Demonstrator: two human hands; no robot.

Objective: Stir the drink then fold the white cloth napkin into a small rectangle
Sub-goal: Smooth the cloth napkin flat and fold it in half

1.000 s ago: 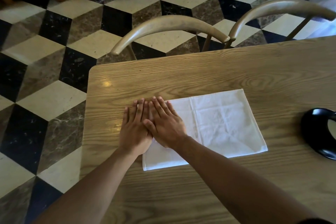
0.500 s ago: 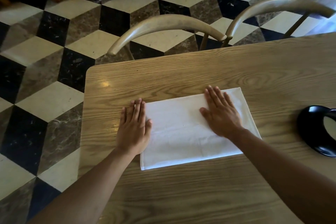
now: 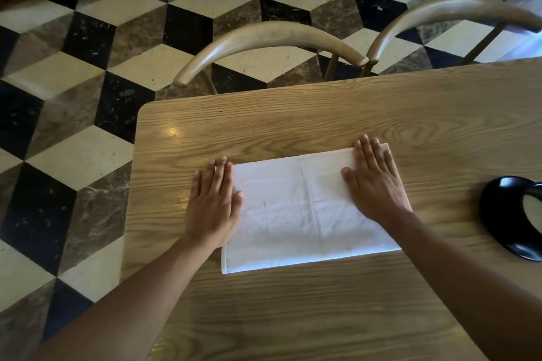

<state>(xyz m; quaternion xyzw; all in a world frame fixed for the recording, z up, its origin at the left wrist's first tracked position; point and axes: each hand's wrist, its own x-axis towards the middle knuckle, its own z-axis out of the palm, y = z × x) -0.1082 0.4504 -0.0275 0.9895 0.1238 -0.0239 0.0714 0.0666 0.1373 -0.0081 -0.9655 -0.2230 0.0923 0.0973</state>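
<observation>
Bare wooden table surrounds the folded white napkin near its left edge, where my left hand and right hand press its ends, each grip flat, fingers straight.

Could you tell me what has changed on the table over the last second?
The right hand slid flat across the napkin from beside the left hand to the napkin's right end, smoothing it. Nothing was gripped or released. The left hand stayed pressing the left edge; the napkin and black dish kept their places on the table.
</observation>
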